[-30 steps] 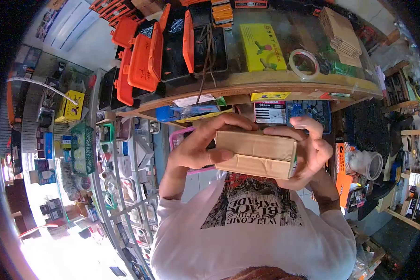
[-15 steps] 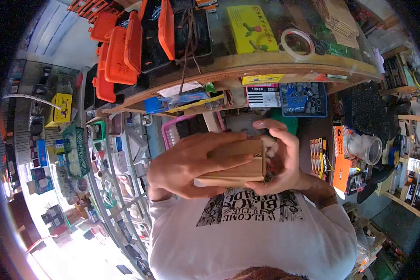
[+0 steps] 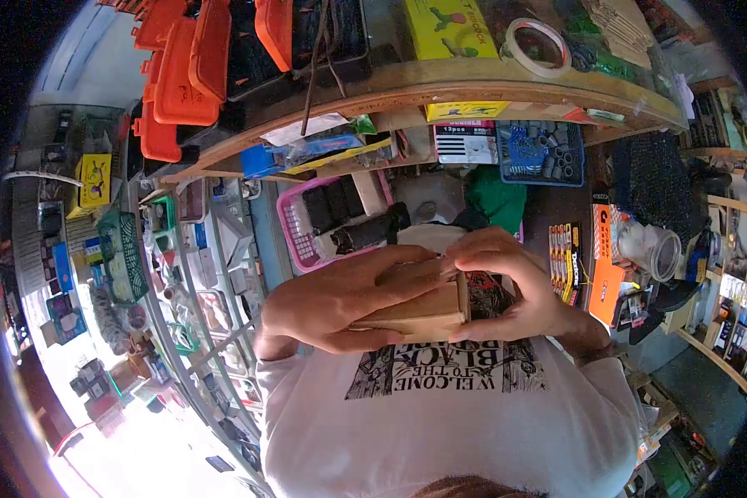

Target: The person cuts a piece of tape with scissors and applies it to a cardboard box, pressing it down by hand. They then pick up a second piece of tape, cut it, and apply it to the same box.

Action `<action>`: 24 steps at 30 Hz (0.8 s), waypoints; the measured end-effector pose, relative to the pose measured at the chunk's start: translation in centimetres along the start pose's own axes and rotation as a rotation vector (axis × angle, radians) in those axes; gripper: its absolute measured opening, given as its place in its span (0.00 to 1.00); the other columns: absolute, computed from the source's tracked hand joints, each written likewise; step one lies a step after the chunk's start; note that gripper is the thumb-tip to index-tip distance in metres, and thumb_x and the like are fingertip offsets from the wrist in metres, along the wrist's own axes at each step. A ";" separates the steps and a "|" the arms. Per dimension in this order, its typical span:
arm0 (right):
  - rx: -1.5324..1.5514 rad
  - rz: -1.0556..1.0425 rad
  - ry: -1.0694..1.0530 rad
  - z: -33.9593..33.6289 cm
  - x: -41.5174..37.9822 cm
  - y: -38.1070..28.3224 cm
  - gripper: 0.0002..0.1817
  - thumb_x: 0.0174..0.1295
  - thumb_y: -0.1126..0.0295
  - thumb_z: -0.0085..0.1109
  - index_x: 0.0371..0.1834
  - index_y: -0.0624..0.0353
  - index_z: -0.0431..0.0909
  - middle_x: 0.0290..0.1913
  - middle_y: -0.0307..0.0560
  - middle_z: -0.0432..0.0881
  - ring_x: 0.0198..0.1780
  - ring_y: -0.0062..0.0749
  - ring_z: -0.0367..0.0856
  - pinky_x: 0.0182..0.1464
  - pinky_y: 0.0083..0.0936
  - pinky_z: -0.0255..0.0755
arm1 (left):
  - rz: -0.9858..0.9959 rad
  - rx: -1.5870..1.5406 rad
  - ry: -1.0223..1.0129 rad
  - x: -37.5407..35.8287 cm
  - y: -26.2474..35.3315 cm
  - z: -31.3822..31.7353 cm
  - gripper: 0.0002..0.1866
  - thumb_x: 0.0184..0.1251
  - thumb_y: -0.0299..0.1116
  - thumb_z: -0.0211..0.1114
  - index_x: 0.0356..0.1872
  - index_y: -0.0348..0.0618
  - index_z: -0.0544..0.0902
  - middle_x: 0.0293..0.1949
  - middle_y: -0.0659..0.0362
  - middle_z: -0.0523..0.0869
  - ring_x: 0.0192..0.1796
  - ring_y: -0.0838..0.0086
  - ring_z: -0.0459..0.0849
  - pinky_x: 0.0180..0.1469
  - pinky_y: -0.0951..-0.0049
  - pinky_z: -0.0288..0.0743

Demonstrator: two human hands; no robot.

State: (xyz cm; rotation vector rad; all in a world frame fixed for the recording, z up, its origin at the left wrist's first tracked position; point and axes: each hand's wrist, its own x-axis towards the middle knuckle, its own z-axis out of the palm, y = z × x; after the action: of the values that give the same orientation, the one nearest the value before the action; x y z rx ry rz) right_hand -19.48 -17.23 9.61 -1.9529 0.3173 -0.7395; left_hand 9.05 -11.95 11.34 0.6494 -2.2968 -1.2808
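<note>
Close in front of my chest is a small brown cardboard box (image 3: 423, 311), tilted a little. My left hand (image 3: 340, 295) is wrapped round it, fingers lying across its upper side and thumb along the lower edge. At its right end is my right hand (image 3: 515, 282), curved, with fingertips at the upper corner and thumb by the lower corner. The box's left part is hidden under my left hand, and its contents, if any, are not visible.
A wooden-edged counter (image 3: 373, 101) crosses ahead, with orange cases (image 3: 187, 75), a yellow box (image 3: 452, 29) and a tape roll (image 3: 537, 48). Below are a pink basket (image 3: 303, 232) and a blue tray of fittings (image 3: 542, 153). Glass shelving (image 3: 199, 332) stands left.
My right hand's fingers have closed in from a wide curve to the box's right end. My left hand still holds the box. The view has shifted slightly, showing more below the counter.
</note>
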 end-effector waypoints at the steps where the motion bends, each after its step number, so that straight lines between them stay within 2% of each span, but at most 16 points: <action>1: 0.007 0.023 -0.011 -0.2 0.0 0.0 0.54 0.44 0.64 0.90 0.73 0.59 0.64 0.58 0.55 0.84 0.64 0.48 0.80 0.66 0.46 0.72 | -0.020 -0.019 -0.003 0.0 0.2 0.2 0.44 0.65 0.38 0.71 0.80 0.35 0.62 0.70 0.31 0.66 0.70 0.38 0.71 0.70 0.52 0.70; 4: 0.087 0.067 -0.011 0.0 -0.6 0.3 0.54 0.43 0.66 0.90 0.74 0.59 0.63 0.59 0.56 0.83 0.64 0.49 0.81 0.66 0.47 0.72 | -0.067 0.014 -0.009 -0.2 1.0 0.5 0.43 0.66 0.39 0.70 0.80 0.36 0.63 0.69 0.32 0.66 0.67 0.41 0.73 0.69 0.52 0.71; 14: 0.185 0.049 -0.049 -0.2 0.2 -0.1 0.58 0.42 0.67 0.90 0.76 0.58 0.60 0.51 0.52 0.82 0.60 0.48 0.81 0.67 0.50 0.73 | -0.124 0.073 -0.011 -1.1 2.3 1.3 0.43 0.67 0.42 0.70 0.82 0.44 0.63 0.66 0.36 0.67 0.64 0.43 0.74 0.67 0.54 0.72; 16: 0.270 0.048 -0.042 -0.4 0.6 -0.5 0.58 0.42 0.67 0.90 0.76 0.59 0.59 0.51 0.53 0.82 0.59 0.46 0.81 0.67 0.50 0.73 | -0.167 0.056 -0.042 -1.1 2.6 1.4 0.47 0.62 0.42 0.72 0.81 0.41 0.62 0.67 0.34 0.68 0.65 0.41 0.72 0.69 0.51 0.69; 17: 0.339 0.110 -0.022 -0.8 0.4 -0.8 0.49 0.54 0.70 0.83 0.76 0.63 0.59 0.49 0.52 0.82 0.57 0.43 0.82 0.66 0.48 0.74 | -0.188 0.048 -0.059 -1.1 2.8 1.3 0.48 0.60 0.43 0.73 0.81 0.39 0.62 0.68 0.34 0.68 0.66 0.40 0.71 0.70 0.49 0.67; 19: 0.551 0.325 0.045 -2.0 0.6 -1.5 0.42 0.63 0.70 0.75 0.77 0.62 0.60 0.49 0.48 0.83 0.56 0.34 0.81 0.65 0.37 0.72 | -0.197 0.050 -0.067 -0.9 3.1 1.1 0.48 0.60 0.42 0.73 0.81 0.40 0.62 0.67 0.34 0.69 0.66 0.40 0.71 0.70 0.50 0.67; 21: 0.707 0.554 0.106 -3.2 1.5 -2.8 0.32 0.72 0.77 0.60 0.77 0.63 0.60 0.46 0.46 0.84 0.52 0.26 0.81 0.61 0.28 0.72 | -0.197 0.047 -0.071 -0.7 3.3 0.9 0.47 0.61 0.42 0.72 0.81 0.41 0.62 0.66 0.34 0.68 0.65 0.41 0.72 0.69 0.51 0.68; 24: 0.730 0.632 0.045 -4.0 2.0 -2.3 0.34 0.70 0.78 0.62 0.77 0.62 0.60 0.45 0.45 0.84 0.51 0.24 0.81 0.58 0.25 0.73 | -0.192 0.039 -0.061 -0.6 3.3 0.8 0.47 0.62 0.41 0.71 0.82 0.42 0.61 0.65 0.35 0.68 0.64 0.41 0.73 0.68 0.53 0.70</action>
State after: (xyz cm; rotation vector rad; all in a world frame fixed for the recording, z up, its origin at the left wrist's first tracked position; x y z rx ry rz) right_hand -20.61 -19.99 13.67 -1.0555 0.5647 -0.3919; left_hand 8.40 -9.52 13.74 0.8739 -2.3608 -1.3609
